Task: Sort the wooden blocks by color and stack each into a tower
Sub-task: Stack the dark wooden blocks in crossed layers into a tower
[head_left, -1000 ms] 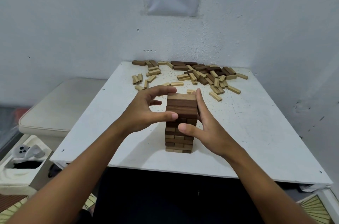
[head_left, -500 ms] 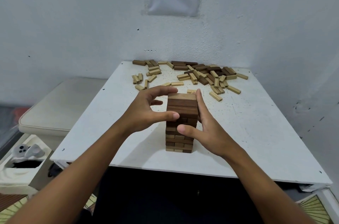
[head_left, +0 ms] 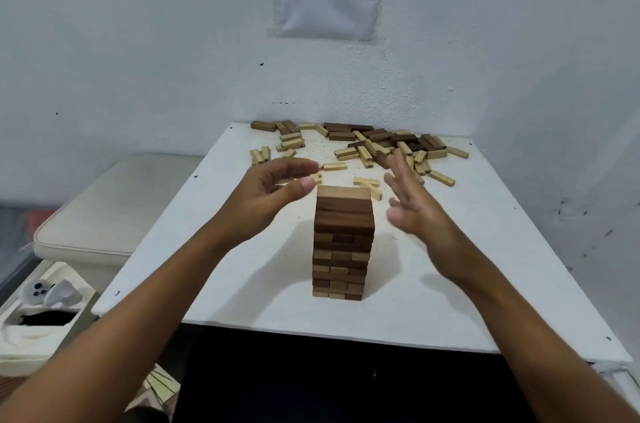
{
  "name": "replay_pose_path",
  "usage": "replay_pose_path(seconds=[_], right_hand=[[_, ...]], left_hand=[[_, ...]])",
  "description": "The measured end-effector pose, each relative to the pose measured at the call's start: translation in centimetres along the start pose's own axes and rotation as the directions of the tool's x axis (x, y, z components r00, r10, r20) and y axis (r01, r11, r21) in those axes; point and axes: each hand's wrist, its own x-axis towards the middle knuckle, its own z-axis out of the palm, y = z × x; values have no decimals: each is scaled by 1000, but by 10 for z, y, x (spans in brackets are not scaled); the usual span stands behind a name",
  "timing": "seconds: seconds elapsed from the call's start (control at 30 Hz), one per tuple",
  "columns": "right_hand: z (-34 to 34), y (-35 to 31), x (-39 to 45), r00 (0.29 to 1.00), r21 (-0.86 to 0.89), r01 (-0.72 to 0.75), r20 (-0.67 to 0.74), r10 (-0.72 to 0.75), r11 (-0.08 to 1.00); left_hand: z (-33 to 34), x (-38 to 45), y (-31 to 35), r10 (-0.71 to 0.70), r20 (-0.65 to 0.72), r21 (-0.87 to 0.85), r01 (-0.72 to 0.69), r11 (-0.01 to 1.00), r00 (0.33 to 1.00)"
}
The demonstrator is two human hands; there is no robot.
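A tower of brown wooden blocks (head_left: 343,242) stands near the front middle of the white table (head_left: 467,284); its lower layers mix dark and lighter brown blocks. My left hand (head_left: 266,200) hovers just left of the tower's top, fingers loosely spread, holding nothing. My right hand (head_left: 412,211) hovers to the right of the top with straight fingers, apart from the tower. A loose pile of dark and pale blocks (head_left: 381,145) lies across the table's far edge, with a smaller pale group (head_left: 287,143) at the far left.
Two pale blocks (head_left: 369,184) lie just behind the tower. White walls close in behind and to the right. A cushioned seat (head_left: 110,211) stands left of the table, and a white box with a controller (head_left: 48,294) sits lower left.
Both hands have let go of the tower's upper layers and drawn outward, left hand to the left, right hand to the right. The tower stands unchanged.
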Motion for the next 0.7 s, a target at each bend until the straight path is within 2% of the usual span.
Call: replay_pose_path(seconds=[0.23, 0.37, 0.5, 0.7], right_hand=[[-45, -10, 49, 987, -36, 4, -163, -9, 999], [-60, -5, 98, 968, -213, 6, -245, -59, 977], [-66, 8, 154, 975, -278, -7, -216, -55, 961], [-51, 55, 250, 998, -405, -20, -69, -9, 914]], left_hand=[[-36, 46, -13, -70, -86, 80, 77, 994, 994], [-60, 82, -30, -111, -148, 162, 134, 978, 983], [-81, 121, -55, -144, -172, 259, 186, 948, 974], [-99, 179, -114, -169, -190, 449, 239, 861, 967]])
